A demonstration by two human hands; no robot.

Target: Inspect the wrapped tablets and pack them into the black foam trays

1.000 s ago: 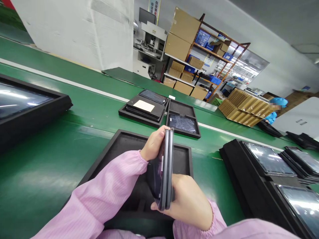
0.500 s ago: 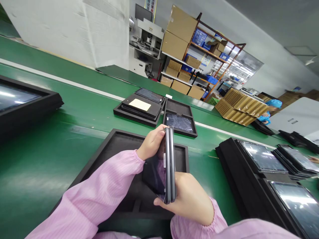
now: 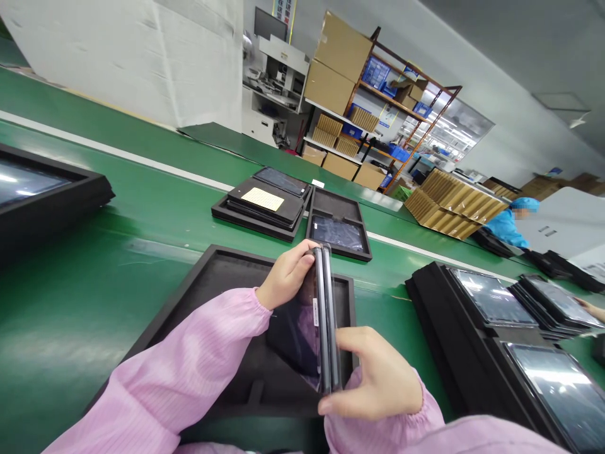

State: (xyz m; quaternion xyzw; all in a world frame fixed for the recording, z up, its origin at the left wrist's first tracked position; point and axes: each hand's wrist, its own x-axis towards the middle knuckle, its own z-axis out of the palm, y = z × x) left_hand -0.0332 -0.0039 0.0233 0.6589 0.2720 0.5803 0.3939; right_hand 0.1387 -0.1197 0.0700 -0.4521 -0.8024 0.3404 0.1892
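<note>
Two flat tablets with dark glossy faces (image 3: pixel 327 321) stand on edge, pressed together face to back, and a small white label shows on the left one. At their far upper end my left hand (image 3: pixel 287 272) is closed, thumb on the near side. My right hand (image 3: pixel 380 373) is at the near lower end, its thumb at the bottom corner and its fingers against the right-hand tablet. Below them lies a black foam tray (image 3: pixel 227 271), partly hidden by my left sleeve and the tablets.
Behind the tray are a stack of black trays with a yellow paper (image 3: pixel 262 199) and a tray holding one tablet (image 3: pixel 338 233). Stacked trays with tablets (image 3: pixel 496 296) stand at right, another tray (image 3: pixel 94 189) at left. A person in blue (image 3: pixel 508 224) works at far right.
My right hand has shifted slightly to the right and loosened around the tablets' lower end. The tablets' lower end has swung a little to the right. My left hand keeps its hold.
</note>
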